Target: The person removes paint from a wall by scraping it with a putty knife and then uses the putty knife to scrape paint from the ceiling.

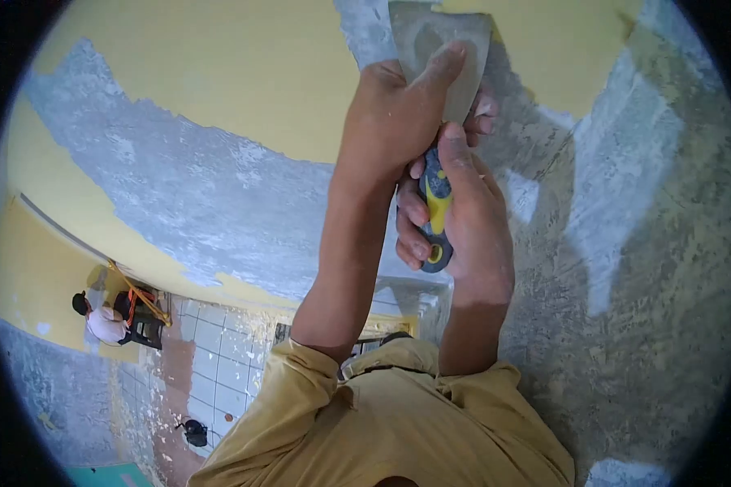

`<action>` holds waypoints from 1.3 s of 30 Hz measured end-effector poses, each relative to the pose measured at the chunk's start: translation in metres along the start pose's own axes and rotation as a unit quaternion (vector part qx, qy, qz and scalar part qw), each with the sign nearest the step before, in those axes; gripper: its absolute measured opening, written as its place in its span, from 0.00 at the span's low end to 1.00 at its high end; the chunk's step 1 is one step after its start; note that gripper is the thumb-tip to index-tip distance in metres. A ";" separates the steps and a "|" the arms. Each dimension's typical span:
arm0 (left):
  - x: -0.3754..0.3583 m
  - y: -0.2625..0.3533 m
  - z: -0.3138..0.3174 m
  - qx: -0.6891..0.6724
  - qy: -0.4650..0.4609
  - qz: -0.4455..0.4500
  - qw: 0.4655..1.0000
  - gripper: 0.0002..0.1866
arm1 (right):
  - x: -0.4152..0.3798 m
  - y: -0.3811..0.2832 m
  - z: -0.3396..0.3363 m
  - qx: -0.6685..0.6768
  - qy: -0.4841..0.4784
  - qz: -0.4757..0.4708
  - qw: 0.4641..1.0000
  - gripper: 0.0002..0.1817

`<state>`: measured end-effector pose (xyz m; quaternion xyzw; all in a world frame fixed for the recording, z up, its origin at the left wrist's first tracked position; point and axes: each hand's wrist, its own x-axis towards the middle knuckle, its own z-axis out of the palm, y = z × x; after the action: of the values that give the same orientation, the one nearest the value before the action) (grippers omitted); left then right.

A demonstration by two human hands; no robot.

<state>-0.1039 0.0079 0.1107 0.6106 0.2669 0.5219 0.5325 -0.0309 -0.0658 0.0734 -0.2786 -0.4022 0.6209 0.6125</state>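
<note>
A wide-bladed putty knife [461, 89] with a black and yellow handle is raised in front of the wall, blade upward. My right hand [479, 215] wraps round the handle, its thumb lying along the top. My left hand [398, 118] grips the metal blade, thumb pressed flat on its face and fingertips showing past its right edge. The blade's broad end overlaps yellow paint [528, 36] and a bare grey strip of the wall in this view. Whitish dust marks the fingers.
Ragged yellow paint borders exposed grey plaster [219, 187] on the wall. Far below at left, a person [107, 323] in a dark cap sits beside a yellow-orange frame [142, 296]. Paint flakes litter the tiled floor [227, 353], where a black object [195, 433] lies.
</note>
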 end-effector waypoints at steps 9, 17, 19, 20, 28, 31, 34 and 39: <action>-0.008 -0.007 0.011 -0.075 0.018 -0.008 0.997 0.19 | -0.006 -0.006 -0.013 -0.020 0.015 0.020 0.999 0.24; 0.002 0.002 0.005 -0.050 0.023 -0.014 0.998 0.20 | -0.002 -0.014 0.000 -0.030 0.036 0.035 0.998 0.23; 0.003 0.008 0.007 -0.075 0.009 -0.008 0.997 0.20 | -0.002 -0.018 0.005 -0.036 0.028 0.029 0.999 0.23; -0.002 0.010 0.007 -0.069 0.014 -0.011 0.997 0.20 | -0.004 -0.016 0.005 -0.033 0.030 0.036 0.998 0.23; -0.002 -0.001 0.004 0.035 0.050 0.076 0.995 0.21 | -0.002 0.000 -0.007 -0.049 0.009 -0.004 0.999 0.24; -0.001 0.002 0.005 -0.035 0.055 0.028 0.997 0.22 | 0.006 -0.012 0.001 -0.061 0.007 -0.007 0.998 0.23; 0.007 0.018 0.002 -0.051 0.041 0.019 0.998 0.23 | 0.011 -0.019 0.003 -0.073 0.014 0.005 0.997 0.23; 0.006 0.016 0.001 -0.069 0.019 0.029 0.997 0.23 | 0.007 -0.014 0.005 -0.036 -0.008 0.005 0.999 0.23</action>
<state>-0.1044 0.0078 0.1277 0.5698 0.2219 0.5659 0.5530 -0.0280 -0.0611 0.0890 -0.2975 -0.4274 0.6113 0.5959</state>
